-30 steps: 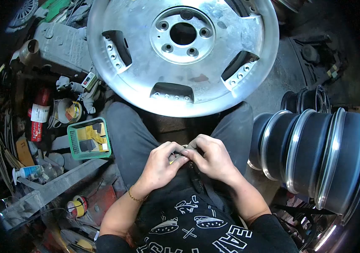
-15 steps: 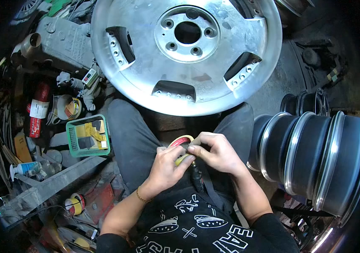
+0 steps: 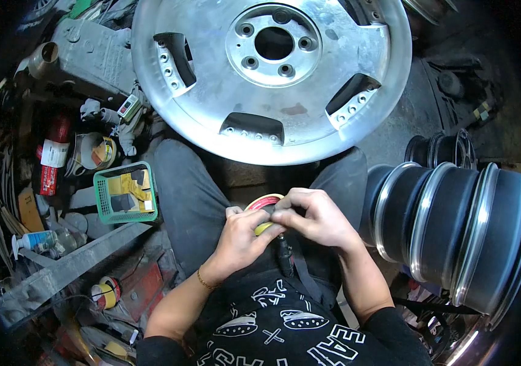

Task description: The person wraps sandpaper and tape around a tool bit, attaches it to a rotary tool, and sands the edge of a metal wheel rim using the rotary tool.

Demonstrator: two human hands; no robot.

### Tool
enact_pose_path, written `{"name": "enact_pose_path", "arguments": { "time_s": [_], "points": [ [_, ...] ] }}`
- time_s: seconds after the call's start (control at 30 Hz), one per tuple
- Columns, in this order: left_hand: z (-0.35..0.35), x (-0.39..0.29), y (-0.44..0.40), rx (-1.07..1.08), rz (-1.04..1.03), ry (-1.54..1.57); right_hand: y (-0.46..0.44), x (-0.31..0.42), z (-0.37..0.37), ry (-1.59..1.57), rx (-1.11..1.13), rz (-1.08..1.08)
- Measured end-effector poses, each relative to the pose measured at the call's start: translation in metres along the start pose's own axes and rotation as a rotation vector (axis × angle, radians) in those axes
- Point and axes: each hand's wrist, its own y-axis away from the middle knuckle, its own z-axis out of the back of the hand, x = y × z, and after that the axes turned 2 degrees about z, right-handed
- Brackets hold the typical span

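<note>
A round yellow-and-red tape roll (image 3: 264, 202) has come into fuller view; my left hand (image 3: 240, 236) is clamping it, my right hand (image 3: 319, 221) is pinching beside it, anything between those fingertips staying hidden.

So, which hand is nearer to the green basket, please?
Left. The left hand is right of the basket and lower in view; the right hand is farther right, beyond the left one.

Over there, the round yellow tape roll (image 3: 264, 229) shows red inside; the rectangular plastic basket (image 3: 100, 198) is green, and the black cloth T-shirt (image 3: 309, 299) carries white lettering and burger drawings.
</note>
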Motion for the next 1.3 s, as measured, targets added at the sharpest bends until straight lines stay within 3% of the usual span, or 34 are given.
{"name": "enact_pose_path", "arguments": {
  "time_s": [0.1,0.27,0.33,0.4,0.5,0.6,0.87,0.93,1.0,1.1,1.3],
  "points": [
    [0.001,-0.006,-0.002,0.016,0.021,-0.035,-0.002,0.013,0.004,0.192,0.01,-0.104],
    [-0.003,0.004,0.0,-0.05,-0.019,-0.018,-0.004,0.008,0.005,0.136,0.008,-0.134],
    [-0.003,0.011,-0.001,0.023,0.015,0.1,-0.003,0.003,-0.001,-0.005,0.045,-0.027],
    [-0.003,0.01,-0.002,0.03,-0.006,0.098,-0.004,0.004,0.0,-0.042,0.089,-0.066],
    [-0.005,0.008,-0.001,0.042,0.029,0.077,-0.005,0.006,-0.001,0.027,-0.015,-0.022],
    [-0.004,0.004,-0.001,0.037,0.061,0.039,-0.006,0.012,0.004,0.206,0.058,-0.216],
    [0.0,0.015,0.004,0.126,0.112,0.057,-0.001,-0.014,-0.009,0.001,-0.002,0.065],
    [0.002,0.013,0.003,0.128,0.125,0.049,-0.004,-0.009,-0.009,-0.018,-0.024,0.069],
    [0.001,0.012,0.003,0.128,0.138,0.041,-0.003,0.004,-0.003,0.196,0.014,-0.1],
    [-0.002,0.014,0.005,0.078,0.096,0.076,-0.002,-0.001,-0.007,0.099,0.033,-0.207],
    [0.009,0.014,0.002,0.17,0.099,-0.012,0.001,-0.02,-0.015,0.017,-0.03,0.012]
  ]
}}
